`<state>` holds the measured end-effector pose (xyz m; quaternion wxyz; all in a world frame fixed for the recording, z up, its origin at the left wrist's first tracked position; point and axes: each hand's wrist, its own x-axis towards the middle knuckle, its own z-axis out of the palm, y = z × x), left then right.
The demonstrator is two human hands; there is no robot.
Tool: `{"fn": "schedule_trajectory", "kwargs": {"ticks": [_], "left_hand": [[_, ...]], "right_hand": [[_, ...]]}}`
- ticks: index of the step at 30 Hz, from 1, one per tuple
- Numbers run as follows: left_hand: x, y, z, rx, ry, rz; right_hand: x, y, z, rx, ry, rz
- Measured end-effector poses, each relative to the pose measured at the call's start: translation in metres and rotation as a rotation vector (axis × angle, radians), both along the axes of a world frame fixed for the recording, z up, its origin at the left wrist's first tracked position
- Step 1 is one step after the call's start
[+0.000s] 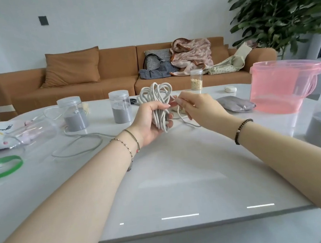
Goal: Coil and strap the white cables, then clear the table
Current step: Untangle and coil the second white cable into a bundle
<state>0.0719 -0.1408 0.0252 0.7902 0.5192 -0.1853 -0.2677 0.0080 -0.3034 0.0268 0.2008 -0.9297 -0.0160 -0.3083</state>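
The left hand [150,120] holds the coiled white cable [155,95] upright above the glossy white worktop [178,167]. Its fingers curl round the lower half of the loops, while the upper loops fan out free above the fist. Just beside it, the right hand [198,107] pinches the cable's loose tail [186,122] between thumb and fingertips, and the rest of that tail droops to the worktop below. The main risk looks to be the fan of loops: nothing binds them, so if the left grip slackens while the tail is wound round the waist, the turns could spring apart and tangle. A wrap pulled too lightly would likely slide off, and I cannot tell whether any strap is within reach. The dragging tail may also snag on the clear lidded plastic jar of grey sand [120,109] standing near, behind the left hand. A second pale cable [77,144] lies uncoiled on the worktop to the left, well apart, so the task seems only partly done. A translucent pink plastic bucket [284,86] stands at the right.
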Motion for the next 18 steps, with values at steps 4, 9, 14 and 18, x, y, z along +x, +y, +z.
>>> {"fn": "schedule_trajectory", "kwargs": {"ticks": [4, 9, 14, 18], "left_hand": [[0.005, 0.009, -0.004, 0.027, -0.023, -0.064], [0.017, 0.021, -0.002, 0.060, -0.067, -0.075], [0.031, 0.022, -0.011, 0.154, -0.114, 0.025], [0.040, 0.020, -0.013, 0.024, -0.077, 0.254]], "right_hand": [[0.001, 0.002, -0.002, 0.015, 0.029, 0.023], [0.000, 0.018, -0.012, -0.008, 0.063, 0.161], [0.003, 0.029, -0.014, -0.024, 0.081, 0.176], [0.001, 0.031, -0.014, 0.111, 0.117, 0.201]]}}
